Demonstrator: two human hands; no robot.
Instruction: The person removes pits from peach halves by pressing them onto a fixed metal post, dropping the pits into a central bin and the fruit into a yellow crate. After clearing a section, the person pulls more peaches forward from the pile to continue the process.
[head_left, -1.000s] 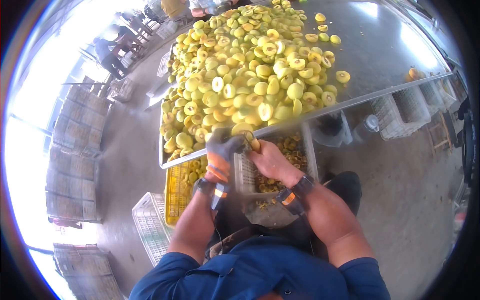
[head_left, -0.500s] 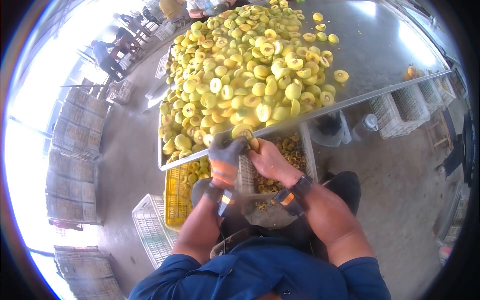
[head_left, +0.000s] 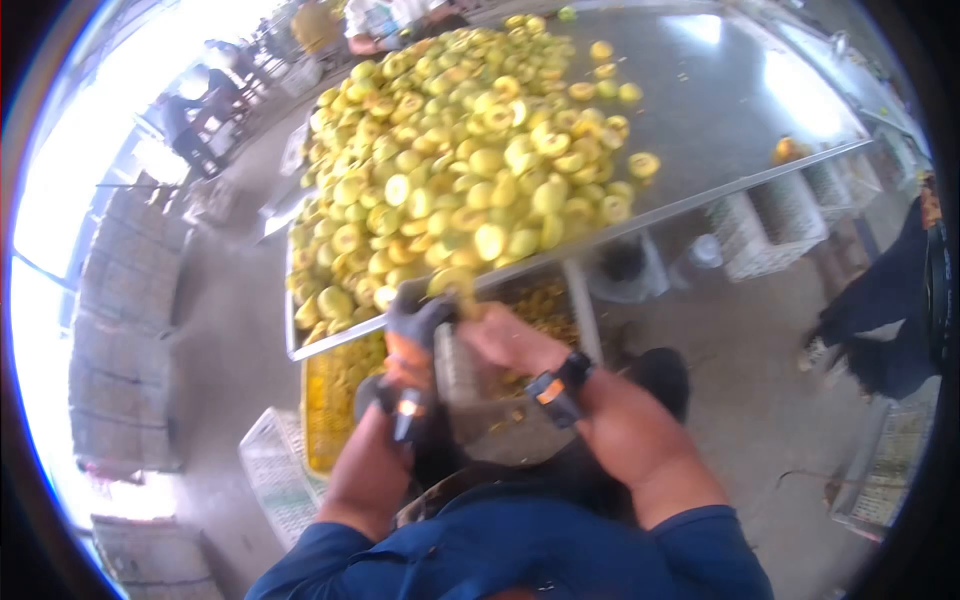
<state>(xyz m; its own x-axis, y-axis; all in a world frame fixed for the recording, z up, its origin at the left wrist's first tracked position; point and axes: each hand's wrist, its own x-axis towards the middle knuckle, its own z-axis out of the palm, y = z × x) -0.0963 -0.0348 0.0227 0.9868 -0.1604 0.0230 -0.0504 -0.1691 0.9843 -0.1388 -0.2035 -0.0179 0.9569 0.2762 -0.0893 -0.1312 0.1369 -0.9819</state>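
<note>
My left hand (head_left: 413, 328), in a dark grey and orange glove, is closed on a halved yellow-green peach (head_left: 452, 281) at the table's near edge. Bare and blurred, my right hand (head_left: 502, 336) presses up against the fruit with its fingers curled; whatever it grips is smeared by motion. Just beyond both hands a large heap of peach halves (head_left: 430, 175), some showing their cut faces, covers the left part of the metal table (head_left: 690, 110). Below my hands stands a crate (head_left: 584, 315) with small brownish-yellow scraps.
A yellow crate (head_left: 318, 425) holding fruit pieces is under the table's left corner, beside a white crate (head_left: 268, 470). More white crates (head_left: 750, 235) stand under the table at right. A person's dark-clothed legs (head_left: 875, 300) show at far right; other people sit at the back.
The whole view has shifted, so table and hands appear further left. Dark-clothed legs at the right show more fully. My hands stay together at the peach half, the right one now blurred.
</note>
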